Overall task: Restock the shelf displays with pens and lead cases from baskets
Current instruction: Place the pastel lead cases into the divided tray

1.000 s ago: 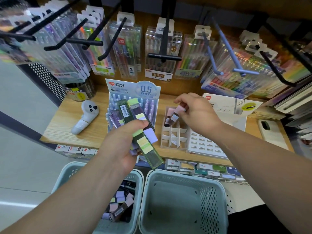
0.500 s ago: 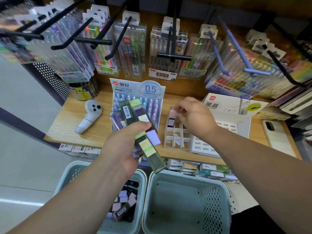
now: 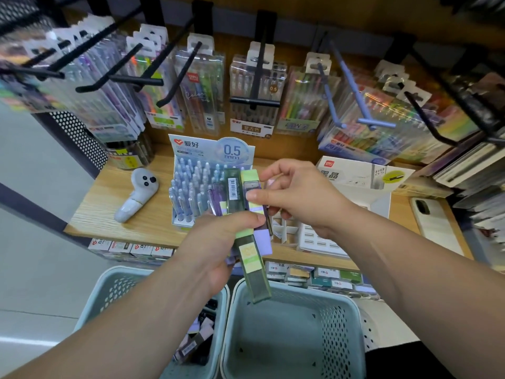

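Above the baskets (image 3: pixel 300 290), we grip a fan of lead cases (image 3: pixel 250 265) in our left hand (image 3: pixel 216 243), our right hand (image 3: pixel 297 199) pinching the rightmost case (image 3: pixel 252 186).

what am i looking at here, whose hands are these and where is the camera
There is no machine here: a person restocks a shop shelf with bare hands. The one picture comes from a camera worn on the person's head, looking forward and down.

The left hand grips a fan of lead cases. The right hand pinches the top of one of them.

On the wooden shelf stand a pen box marked 0.5 mm and a divided tray. A white controller and a phone lie towards its two ends.

Below, the left basket holds more cases, next to the right basket.
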`<state>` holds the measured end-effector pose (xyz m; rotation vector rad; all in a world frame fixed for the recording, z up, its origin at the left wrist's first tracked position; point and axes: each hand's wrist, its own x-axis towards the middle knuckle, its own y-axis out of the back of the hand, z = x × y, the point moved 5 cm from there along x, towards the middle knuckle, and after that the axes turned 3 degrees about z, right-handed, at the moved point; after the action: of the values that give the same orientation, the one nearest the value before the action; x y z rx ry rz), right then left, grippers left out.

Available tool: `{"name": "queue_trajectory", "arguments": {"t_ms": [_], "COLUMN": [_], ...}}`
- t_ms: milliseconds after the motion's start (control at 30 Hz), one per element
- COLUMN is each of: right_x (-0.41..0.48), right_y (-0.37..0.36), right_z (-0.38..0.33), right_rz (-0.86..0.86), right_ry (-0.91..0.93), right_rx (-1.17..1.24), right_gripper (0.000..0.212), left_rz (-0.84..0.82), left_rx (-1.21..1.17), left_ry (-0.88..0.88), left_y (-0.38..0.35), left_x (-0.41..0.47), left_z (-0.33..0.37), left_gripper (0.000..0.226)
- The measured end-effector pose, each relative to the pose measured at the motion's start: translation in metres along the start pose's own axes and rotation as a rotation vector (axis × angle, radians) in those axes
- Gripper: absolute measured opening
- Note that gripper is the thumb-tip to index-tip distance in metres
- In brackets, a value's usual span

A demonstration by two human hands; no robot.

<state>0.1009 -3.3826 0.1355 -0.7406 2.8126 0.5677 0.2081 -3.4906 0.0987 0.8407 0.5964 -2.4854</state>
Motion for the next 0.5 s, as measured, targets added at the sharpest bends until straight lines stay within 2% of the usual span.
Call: {"name": "queue_trajectory", "arguments": {"t_ms": [67, 167, 333, 400, 500], "right_x": [-0.005, -0.009, -0.009, -0.007, -0.001], "right_y": [0.004, 0.01, 0.023, 0.029, 0.042], "right_z": [0.003, 0.006, 0.007, 0.007, 0.01], "right_rz": [-0.014, -0.013, 0.007, 0.027, 0.08], "right_ry": [-0.053, -0.067, -0.083, -0.101, -0.113], "right_rx": [0.083, 0.133, 0.189, 0.219, 0.211], "right_gripper": [0.033, 0.022, 0.017, 0.015, 0.017], "left_rz": [-0.011, -0.039, -0.08, -0.084, -0.008], "left_rx": [-0.007, -0.045, -0.056, -0.036, -0.044], "left_ry": [-0.009, -0.015, -0.036, -0.038, -0.063], "left_y": [-0.005, -0.011, -0.017, -0.017, -0.011], "left_x": [-0.003, -0.005, -0.006, -0.005, 0.003], "left_z": [0.0, -0.001, 0.0, 0.001, -0.003], "left_gripper": [0.031, 0.045, 0.069, 0.067, 0.043]}}
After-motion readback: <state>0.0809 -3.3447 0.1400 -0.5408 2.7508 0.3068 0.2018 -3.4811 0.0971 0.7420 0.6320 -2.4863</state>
